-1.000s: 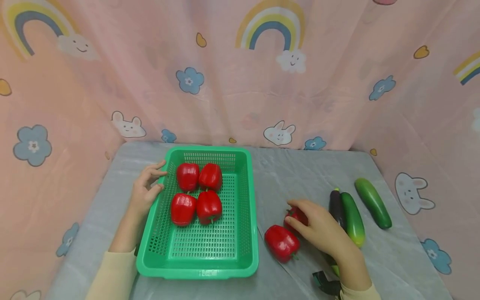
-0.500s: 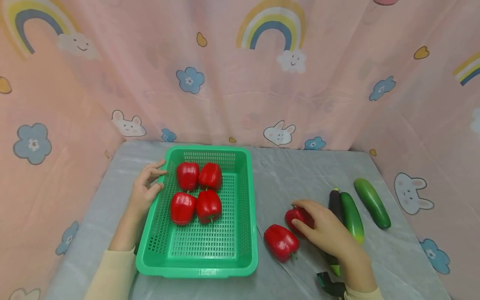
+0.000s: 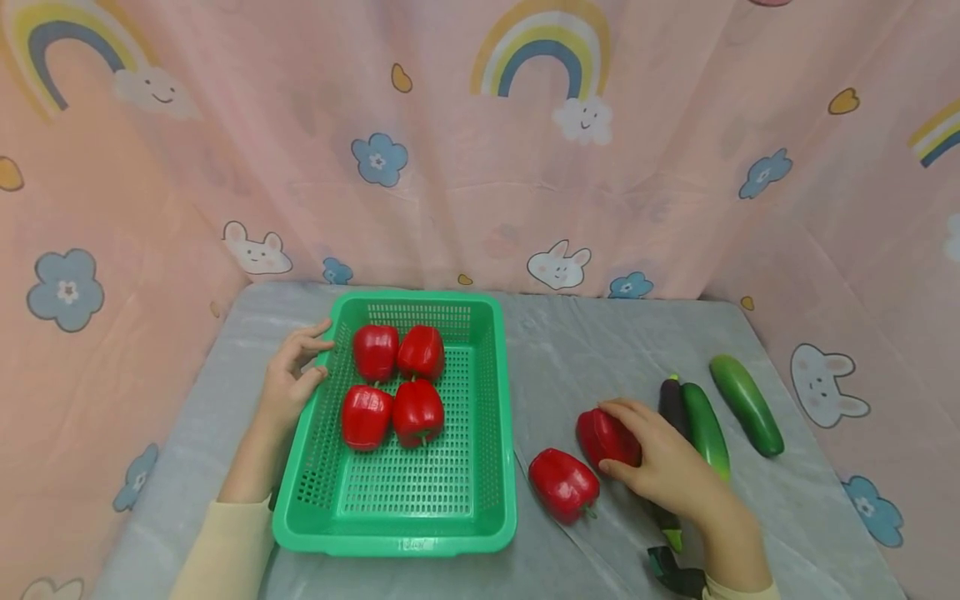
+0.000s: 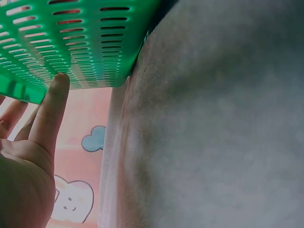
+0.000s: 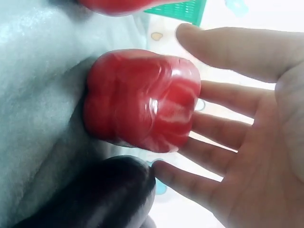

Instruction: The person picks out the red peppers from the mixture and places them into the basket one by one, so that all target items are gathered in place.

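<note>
My left hand (image 3: 291,379) rests at the left rim of a green plastic basket (image 3: 510,433). In the left wrist view, an extended digit touches the slotted basket wall (image 4: 90,42). Several red bell peppers (image 3: 418,414) sit inside the basket's left half. To its right, my right hand (image 3: 667,467) reaches over a red bell pepper (image 3: 600,437) on the grey cloth. The right wrist view shows that pepper (image 5: 142,99) with its blossom end towards the palm, the fingers spread behind it and the thumb apart. Another red bell pepper (image 3: 564,486) lies just nearer the basket.
A dark eggplant (image 3: 673,408) and a green zucchini (image 3: 705,429) lie side by side beyond my right hand. Farther right is a second zucchini (image 3: 746,404). Another eggplant (image 5: 109,190) lies close to the little finger. A pink patterned curtain (image 3: 450,208) encloses the table.
The pepper at my right hand has shifted right and turned, its stem no longer showing. The right hand moved right with it. My left hand and the basket have stayed put.
</note>
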Available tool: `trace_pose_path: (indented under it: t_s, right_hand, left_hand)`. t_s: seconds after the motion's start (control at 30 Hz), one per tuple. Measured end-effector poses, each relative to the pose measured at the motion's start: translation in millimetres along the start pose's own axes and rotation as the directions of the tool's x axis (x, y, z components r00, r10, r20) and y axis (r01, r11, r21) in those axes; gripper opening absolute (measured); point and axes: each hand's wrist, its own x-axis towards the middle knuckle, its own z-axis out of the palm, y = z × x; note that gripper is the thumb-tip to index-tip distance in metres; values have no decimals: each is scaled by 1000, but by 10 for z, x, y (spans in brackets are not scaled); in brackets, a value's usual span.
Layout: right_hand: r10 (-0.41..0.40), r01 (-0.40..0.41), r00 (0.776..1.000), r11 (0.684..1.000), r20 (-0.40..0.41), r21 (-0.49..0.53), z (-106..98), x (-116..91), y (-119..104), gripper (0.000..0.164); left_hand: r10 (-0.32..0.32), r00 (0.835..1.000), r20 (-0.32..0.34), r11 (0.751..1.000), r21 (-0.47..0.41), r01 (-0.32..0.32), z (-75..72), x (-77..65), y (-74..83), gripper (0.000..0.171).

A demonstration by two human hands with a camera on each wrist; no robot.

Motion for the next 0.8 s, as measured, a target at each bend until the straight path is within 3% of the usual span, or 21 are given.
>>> trace_pose_path:
  t_s: [0.23, 0.8]
  right_hand:
    - [21, -21, 999, 1000, 35, -13, 22, -9, 10, 89]
    - [-11, 10, 1000, 999, -18, -50, 87, 4, 62, 88]
  left_hand:
    - [-9, 1000, -1, 1000, 1, 9, -4, -7, -10, 26]
    - [-12, 1000, 2, 1000, 10, 12, -6, -5, -3, 26]
